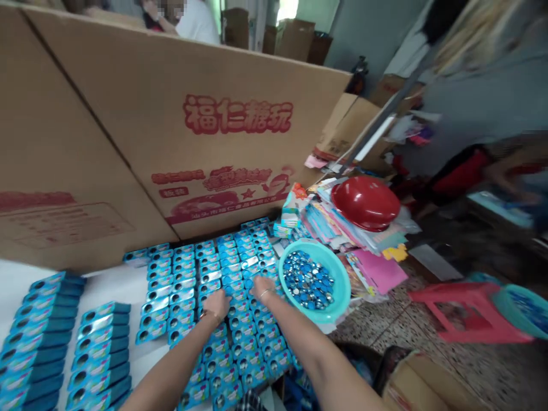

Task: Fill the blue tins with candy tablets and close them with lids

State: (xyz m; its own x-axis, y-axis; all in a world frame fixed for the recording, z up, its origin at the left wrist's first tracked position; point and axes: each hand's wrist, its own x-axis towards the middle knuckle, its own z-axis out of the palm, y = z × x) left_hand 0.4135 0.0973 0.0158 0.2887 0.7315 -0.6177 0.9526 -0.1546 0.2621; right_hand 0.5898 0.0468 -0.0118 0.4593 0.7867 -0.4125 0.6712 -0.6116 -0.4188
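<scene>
Rows of small blue printed boxes (184, 291), each with a round hole, cover the white table. My left hand (216, 303) is over the middle rows, its fingers curled down against the boxes. Slightly farther right, my right hand (262, 287) has its fingers drawn together at the box tops; what they hold, if anything, is too small to make out. Beside that hand stands a turquoise basin (342, 285) with many small blue and silver round pieces (308, 279). Some boxes show shiny pieces in their holes, others a dark hole.
A tall cardboard panel (240, 74) with red print closes off the back. Right of it, a red bowl (366, 202) lies on stacked papers and cards. A red stool (462, 311) and another turquoise basin (524, 308) stand farther right; an open carton (423, 382) is below. Other people are partly visible.
</scene>
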